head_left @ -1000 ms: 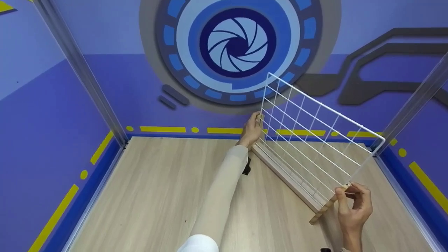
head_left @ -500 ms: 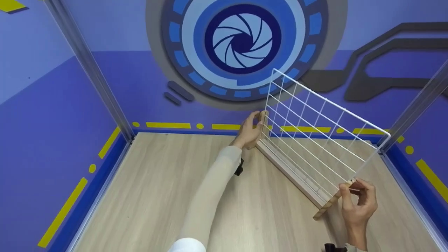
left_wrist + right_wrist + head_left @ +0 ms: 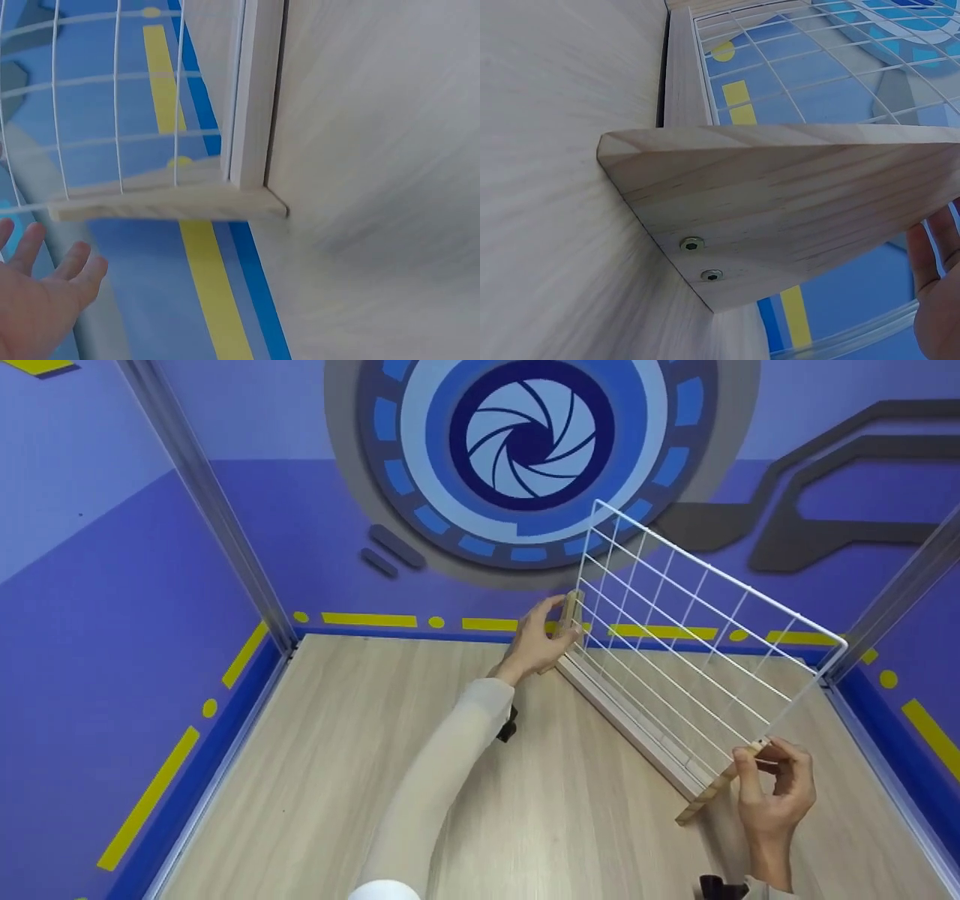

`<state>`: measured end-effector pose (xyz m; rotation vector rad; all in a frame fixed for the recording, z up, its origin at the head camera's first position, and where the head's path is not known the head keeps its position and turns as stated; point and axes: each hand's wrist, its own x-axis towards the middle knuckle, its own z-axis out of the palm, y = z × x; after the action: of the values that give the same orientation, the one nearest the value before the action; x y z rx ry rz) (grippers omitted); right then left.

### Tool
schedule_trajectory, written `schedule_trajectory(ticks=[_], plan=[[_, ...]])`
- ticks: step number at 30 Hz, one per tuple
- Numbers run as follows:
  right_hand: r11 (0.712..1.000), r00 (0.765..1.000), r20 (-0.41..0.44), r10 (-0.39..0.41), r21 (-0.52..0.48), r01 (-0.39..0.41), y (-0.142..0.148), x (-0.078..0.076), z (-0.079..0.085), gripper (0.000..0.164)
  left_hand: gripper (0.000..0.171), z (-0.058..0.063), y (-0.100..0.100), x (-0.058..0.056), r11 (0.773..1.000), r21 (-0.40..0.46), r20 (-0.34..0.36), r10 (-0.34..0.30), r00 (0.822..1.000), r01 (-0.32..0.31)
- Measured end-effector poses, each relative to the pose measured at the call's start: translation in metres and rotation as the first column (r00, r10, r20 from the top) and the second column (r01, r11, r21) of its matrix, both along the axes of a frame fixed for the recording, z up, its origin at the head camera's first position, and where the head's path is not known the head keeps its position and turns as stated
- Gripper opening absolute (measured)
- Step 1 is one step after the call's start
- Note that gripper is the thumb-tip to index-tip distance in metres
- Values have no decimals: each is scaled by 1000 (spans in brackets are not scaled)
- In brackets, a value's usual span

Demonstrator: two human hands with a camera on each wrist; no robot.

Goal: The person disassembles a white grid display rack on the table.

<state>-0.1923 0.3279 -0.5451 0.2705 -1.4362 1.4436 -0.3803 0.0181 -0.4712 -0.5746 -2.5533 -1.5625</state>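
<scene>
A white wire grid panel (image 3: 709, 565) stands upright in a wooden base, set diagonally on the table. The base has a long bottom bar (image 3: 630, 727) and an end board at each side. At the far end board (image 3: 571, 611), my left hand (image 3: 534, 643) has thumb and forefinger at the upper part; its other fingers (image 3: 75, 262) are spread beside the board in the left wrist view. My right hand (image 3: 776, 802) pinches the top of the near end board (image 3: 705, 799). Two hex bolts (image 3: 692, 244) show low on that board in the right wrist view.
The wood-grain tabletop (image 3: 360, 750) is enclosed by a printed back wall (image 3: 255, 540) and side walls with yellow dashes. Metal posts (image 3: 217, 510) rise at the corners. A black wrist-worn device (image 3: 507, 727) shows under my left sleeve, another (image 3: 720, 887) by my right wrist.
My left hand has shifted its hold at the far end board, its thumb coming round onto the board's near side. The right hand keeps its pinch. The head view has tilted slightly down and left.
</scene>
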Motion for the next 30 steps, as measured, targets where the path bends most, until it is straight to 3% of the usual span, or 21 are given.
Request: schedule_trajectory(ticks=[9,18,30], plan=[[1000,1000,-8,-2,10,2,-1,0,0,39,70,-2,27,21,996,62,-132,-51,990,60],[1000,999,-32,0,2,0,-1,-1,-1,39,73,-6,55,46,998,43,-253,-43,967,56],[1000,1000,-25,4,0,-4,-4,-1,0,38,77,-16,87,59,992,36,-371,-97,924,118]])
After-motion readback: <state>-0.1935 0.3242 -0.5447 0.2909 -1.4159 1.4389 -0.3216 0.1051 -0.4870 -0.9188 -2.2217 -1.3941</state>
